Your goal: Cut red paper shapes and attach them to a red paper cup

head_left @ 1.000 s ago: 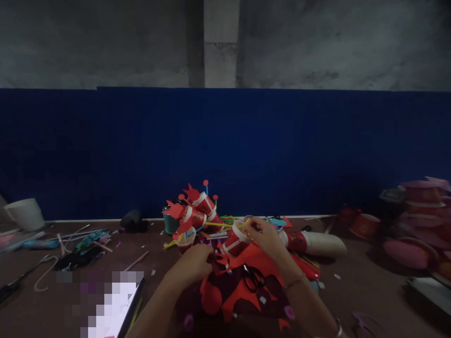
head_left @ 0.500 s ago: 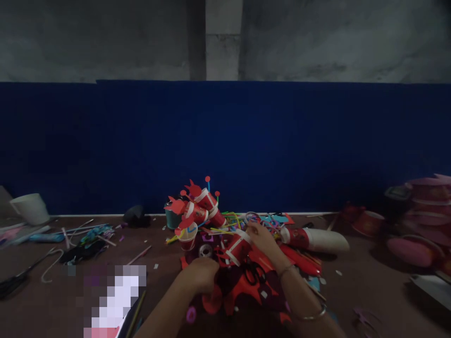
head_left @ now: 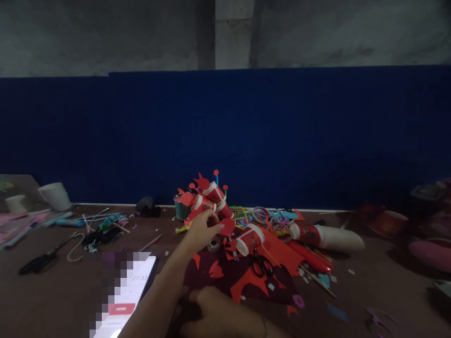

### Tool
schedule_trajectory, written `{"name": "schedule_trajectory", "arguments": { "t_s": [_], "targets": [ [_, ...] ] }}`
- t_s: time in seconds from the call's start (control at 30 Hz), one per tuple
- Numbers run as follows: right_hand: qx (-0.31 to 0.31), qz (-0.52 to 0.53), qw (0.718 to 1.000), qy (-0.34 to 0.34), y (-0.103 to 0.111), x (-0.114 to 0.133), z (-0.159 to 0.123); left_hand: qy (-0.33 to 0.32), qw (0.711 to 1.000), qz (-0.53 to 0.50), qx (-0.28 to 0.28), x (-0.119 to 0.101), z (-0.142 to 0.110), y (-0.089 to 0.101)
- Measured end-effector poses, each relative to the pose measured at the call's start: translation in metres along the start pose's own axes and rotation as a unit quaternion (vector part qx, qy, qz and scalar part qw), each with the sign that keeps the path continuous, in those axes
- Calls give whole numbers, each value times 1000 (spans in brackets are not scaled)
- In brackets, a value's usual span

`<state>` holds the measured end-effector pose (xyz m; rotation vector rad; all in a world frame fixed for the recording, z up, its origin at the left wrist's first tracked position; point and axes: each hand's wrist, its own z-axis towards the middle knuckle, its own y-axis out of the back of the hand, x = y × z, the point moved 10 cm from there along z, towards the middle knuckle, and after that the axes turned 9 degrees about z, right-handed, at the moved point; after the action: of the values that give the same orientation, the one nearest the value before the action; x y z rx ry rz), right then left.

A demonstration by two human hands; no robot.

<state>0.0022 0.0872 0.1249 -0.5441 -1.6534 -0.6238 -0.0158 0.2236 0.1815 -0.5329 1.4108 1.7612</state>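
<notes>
My left hand reaches over the pile, its thumb and fingers closed on the edge of a red paper circle. Just behind it are red paper cups with red cut-paper shapes and bent straws attached. A red and white paper cup lies on its side to the right of the circle. Low at the front is my right hand, smeared by motion, so its fingers are unclear. Black-handled scissors and red paper scraps rest on dark paper. A roll of tape is partly under my left hand.
A lit phone lies at front left. Further left are black scissors and a white cup. A long stack of cups lies on the right, behind wooden sticks. A blue panel rises behind the table.
My left hand has lifted the red paper circle up and forward towards the cups. My right hand has left the tipped cup and drawn back to the front. The view has shifted left.
</notes>
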Motion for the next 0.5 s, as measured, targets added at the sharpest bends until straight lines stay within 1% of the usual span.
{"name": "schedule_trajectory", "arguments": {
  "t_s": [0.07, 0.1, 0.17, 0.23, 0.3, 0.37, 0.43, 0.5],
  "targets": [
    [-21, 88, 995, -47, -17, -15, 3, 0, 999, -33, -23, -4, -1, 3],
    [-44, 101, 991, -71, -19, -24, 4, 1, 998, -43, -34, -6, -1, 5],
    [-89, 88, 986, -106, -17, -44, 5, 3, 997, -58, -54, -7, -1, 9],
    [-115, 73, 987, -83, -12, -55, 8, 5, 995, -77, -67, -7, -1, 11],
    [-106, 48, 992, -42, -10, -62, 12, 8, 992, -104, -74, -6, -1, 13],
    [-102, 32, 994, -27, -6, -68, 14, 12, 988, -129, -81, -3, -1, 14],
    [-104, 14, 994, -19, 1, -70, 15, 11, 987, -136, -87, -1, -1, 16],
    [-113, -10, 993, -15, 10, -64, 14, 8, 987, -130, -98, 2, -1, 19]
  ]
}}
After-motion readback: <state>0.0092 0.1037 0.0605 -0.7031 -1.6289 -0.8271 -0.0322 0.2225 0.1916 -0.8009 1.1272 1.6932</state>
